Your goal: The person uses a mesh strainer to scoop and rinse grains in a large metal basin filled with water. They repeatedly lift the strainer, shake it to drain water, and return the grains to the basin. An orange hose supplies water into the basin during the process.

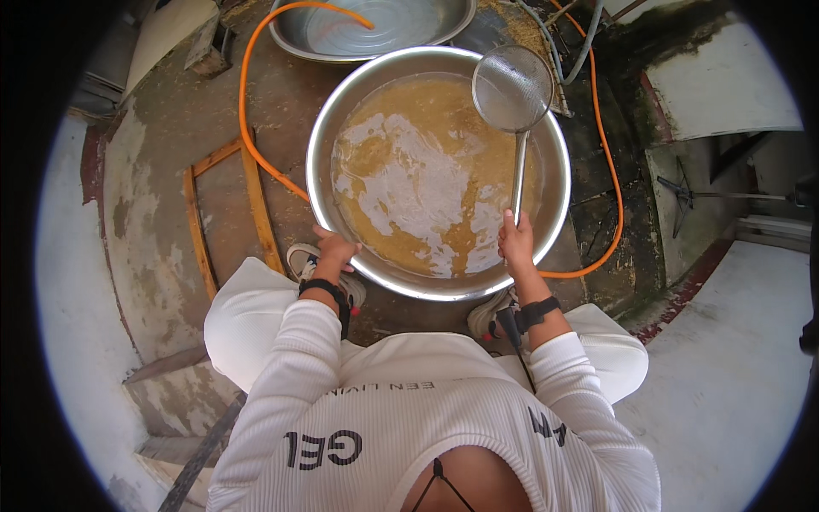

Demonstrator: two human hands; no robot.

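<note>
A large metal basin (318, 195) stands on the floor before me. Cloudy water fills much of it, with a layer of yellowish-brown grain-like material (489, 144) in the water. My right hand (516, 243) grips the metal handle of a round wire-mesh strainer (512, 88). The strainer head is over the basin's far right rim and looks bare of material. At the near left rim is my left hand (335, 248), touching it, one finger extended to the left. Whether its other fingers close around the rim is hard to see.
Behind stands a second metal basin (278, 40) holding clear water, with an orange hose (243, 83) ending over it. The hose also runs along the right side. A wooden frame (259, 211) lies at left, near a small wooden stool (210, 48). Grey tubing (585, 48) is at far right.
</note>
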